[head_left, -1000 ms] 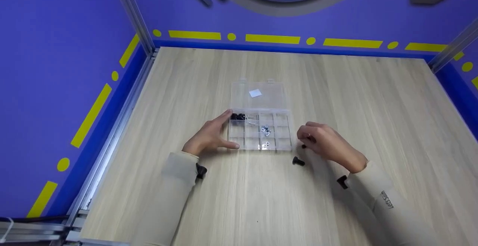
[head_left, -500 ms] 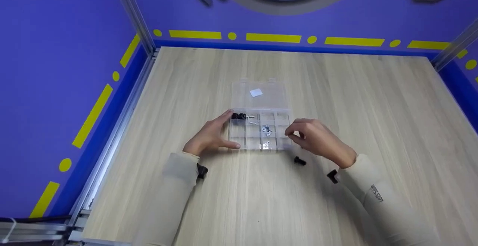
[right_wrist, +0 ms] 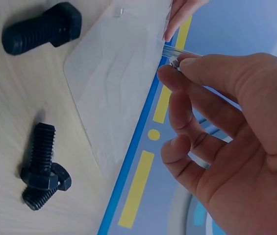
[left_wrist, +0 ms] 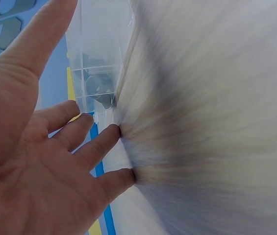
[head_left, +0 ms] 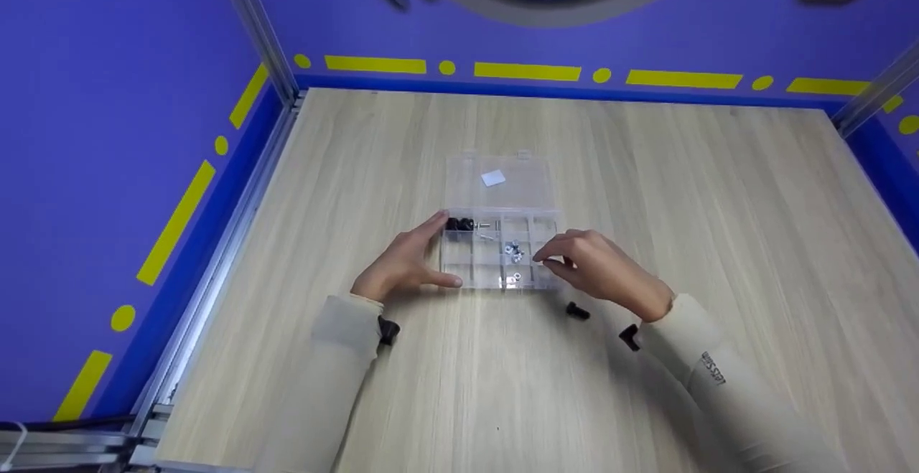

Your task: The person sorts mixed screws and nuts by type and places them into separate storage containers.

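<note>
A clear plastic compartment box (head_left: 484,275) lies with its lid (head_left: 528,186) folded back. At its left side my left hand (head_left: 402,261) rests with thumb and fingers spread; in the left wrist view the fingers are nearly straight beside the wall. My right hand (head_left: 607,268) hovers over the right-hand compartments. Between thumb and forefinger it pinches a small shiny metal nut (right_wrist: 174,61), partly hidden by the fingertips. Small silvery nuts (head_left: 514,251) lie in a middle compartment. Black bolts (head_left: 459,225) fill the far left one, with silvery screws (head_left: 484,226) beside them.
On the wooden table (head_left: 431,387), a black bolt (head_left: 577,311) lies near the box's front right corner. The right wrist view shows another black bolt (right_wrist: 42,29) and a crossed pair of bolts (right_wrist: 41,161). Blue walls (head_left: 143,100) stand behind and left.
My right hand has moved left from the table beside the box to above its right compartments, pinching the small nut. The left hand stays at the box's left side.
</note>
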Available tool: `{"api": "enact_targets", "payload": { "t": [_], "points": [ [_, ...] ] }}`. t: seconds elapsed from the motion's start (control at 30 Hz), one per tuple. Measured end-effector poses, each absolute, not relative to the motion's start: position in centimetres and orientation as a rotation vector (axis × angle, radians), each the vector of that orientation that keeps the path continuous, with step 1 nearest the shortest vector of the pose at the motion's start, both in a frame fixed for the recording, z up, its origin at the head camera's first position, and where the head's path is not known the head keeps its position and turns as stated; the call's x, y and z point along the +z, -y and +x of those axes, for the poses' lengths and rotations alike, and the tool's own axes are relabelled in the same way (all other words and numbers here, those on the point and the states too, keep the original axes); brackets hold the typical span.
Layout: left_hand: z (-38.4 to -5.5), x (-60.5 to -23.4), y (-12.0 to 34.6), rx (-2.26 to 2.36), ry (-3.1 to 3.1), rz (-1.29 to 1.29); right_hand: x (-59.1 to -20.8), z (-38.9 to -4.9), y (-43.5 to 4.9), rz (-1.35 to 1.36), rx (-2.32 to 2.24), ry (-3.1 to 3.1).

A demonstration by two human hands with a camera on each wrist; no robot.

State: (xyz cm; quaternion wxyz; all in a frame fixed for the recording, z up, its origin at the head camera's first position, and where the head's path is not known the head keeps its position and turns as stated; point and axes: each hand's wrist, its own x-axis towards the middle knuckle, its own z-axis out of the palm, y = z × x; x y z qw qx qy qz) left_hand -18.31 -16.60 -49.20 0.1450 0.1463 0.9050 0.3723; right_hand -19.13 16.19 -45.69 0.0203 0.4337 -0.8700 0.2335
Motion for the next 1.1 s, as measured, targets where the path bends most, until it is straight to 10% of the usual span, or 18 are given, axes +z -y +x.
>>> {"api": "enact_targets", "payload": {
  "t": [1.1],
  "points": [
    [-18.4, -49.2, 16.5, 1.046, -2.613, 0.391, -45.9, -19.1, -14.0, 1.369, 0.640, 3.088]
  ]
}}
